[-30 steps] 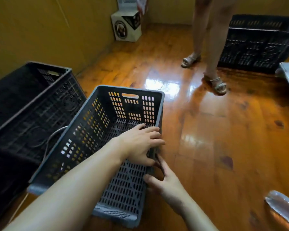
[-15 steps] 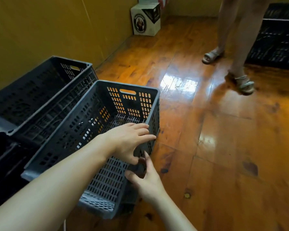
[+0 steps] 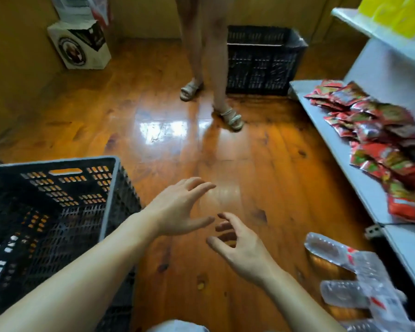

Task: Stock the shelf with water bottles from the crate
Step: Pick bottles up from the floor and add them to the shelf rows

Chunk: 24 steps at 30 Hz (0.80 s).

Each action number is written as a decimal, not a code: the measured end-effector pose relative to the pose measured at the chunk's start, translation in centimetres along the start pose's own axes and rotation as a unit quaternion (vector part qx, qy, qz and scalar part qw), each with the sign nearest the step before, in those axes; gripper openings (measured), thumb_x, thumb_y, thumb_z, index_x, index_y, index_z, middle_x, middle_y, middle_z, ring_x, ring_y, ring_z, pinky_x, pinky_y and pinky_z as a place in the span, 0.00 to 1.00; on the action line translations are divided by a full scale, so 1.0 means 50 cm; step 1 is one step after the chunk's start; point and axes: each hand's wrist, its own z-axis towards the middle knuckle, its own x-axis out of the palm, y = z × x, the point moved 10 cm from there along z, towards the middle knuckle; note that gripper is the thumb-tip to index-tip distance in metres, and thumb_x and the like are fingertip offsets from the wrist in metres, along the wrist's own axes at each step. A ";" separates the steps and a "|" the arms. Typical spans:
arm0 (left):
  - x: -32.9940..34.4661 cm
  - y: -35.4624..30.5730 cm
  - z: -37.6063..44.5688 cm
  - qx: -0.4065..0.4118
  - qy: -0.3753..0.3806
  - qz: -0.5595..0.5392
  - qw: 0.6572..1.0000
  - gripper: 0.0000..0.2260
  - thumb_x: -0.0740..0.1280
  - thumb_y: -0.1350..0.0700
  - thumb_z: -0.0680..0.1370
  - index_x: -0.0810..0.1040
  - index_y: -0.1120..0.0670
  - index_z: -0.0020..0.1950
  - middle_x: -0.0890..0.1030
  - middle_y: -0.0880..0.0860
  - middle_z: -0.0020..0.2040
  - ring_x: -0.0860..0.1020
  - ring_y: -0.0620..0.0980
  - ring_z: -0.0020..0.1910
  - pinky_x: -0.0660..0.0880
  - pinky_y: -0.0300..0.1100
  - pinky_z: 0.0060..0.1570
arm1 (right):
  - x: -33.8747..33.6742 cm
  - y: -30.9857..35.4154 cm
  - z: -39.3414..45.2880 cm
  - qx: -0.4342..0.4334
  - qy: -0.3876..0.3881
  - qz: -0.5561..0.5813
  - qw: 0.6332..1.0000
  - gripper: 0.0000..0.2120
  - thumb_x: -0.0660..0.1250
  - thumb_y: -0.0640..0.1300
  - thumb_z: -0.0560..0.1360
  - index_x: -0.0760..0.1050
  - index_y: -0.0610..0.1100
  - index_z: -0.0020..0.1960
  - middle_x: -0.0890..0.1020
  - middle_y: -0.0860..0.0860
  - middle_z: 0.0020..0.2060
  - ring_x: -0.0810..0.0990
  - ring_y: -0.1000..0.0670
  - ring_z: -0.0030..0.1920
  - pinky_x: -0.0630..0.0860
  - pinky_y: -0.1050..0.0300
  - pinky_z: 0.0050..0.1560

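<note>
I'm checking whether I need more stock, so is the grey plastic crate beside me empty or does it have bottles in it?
Empty as far as visible: the grey plastic crate shows only bare slotted floor and walls.

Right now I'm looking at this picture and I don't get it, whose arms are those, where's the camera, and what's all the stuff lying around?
The camera sits on a person's head, looking forward and down, so the arms are the wearer's own. The left hand and right hand hover open above the wooden floor, holding nothing. At left stands a grey crate, which looks empty. At lower right, clear water bottles lie on the floor beside a grey shelf that carries red snack packets. Farther back, another person's legs stand by a black crate and a cardboard box.
</note>
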 end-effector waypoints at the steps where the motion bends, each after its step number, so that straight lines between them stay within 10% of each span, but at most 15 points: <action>1: 0.005 -0.036 0.033 0.013 -0.003 -0.013 1.000 0.35 0.60 0.30 0.76 0.55 0.40 0.79 0.64 0.48 0.77 0.67 0.50 0.73 0.72 0.47 0.68 | -0.047 -0.021 -0.018 0.015 -0.023 -0.018 0.999 0.28 0.68 0.60 0.76 0.63 0.61 0.73 0.75 0.64 0.57 0.78 0.61 0.54 0.78 0.67 0.49; 12: 0.141 -0.526 0.236 0.210 0.054 -0.125 0.968 0.26 0.62 0.43 0.81 0.60 0.44 0.77 0.73 0.47 0.70 0.73 0.50 0.68 0.75 0.49 0.61 | -0.451 -0.292 -0.371 0.257 -0.194 -0.168 0.932 0.26 0.67 0.59 0.77 0.65 0.59 0.73 0.78 0.59 0.59 0.79 0.56 0.56 0.75 0.56 0.59; 24: 0.478 -0.803 0.312 0.290 0.215 0.021 0.932 0.30 0.65 0.45 0.80 0.59 0.46 0.79 0.67 0.50 0.77 0.67 0.55 0.73 0.71 0.52 0.67 | -0.507 -0.642 -0.477 0.347 -0.257 -0.140 0.891 0.33 0.63 0.55 0.79 0.55 0.48 0.79 0.65 0.49 0.76 0.62 0.45 0.75 0.62 0.52 0.73</action>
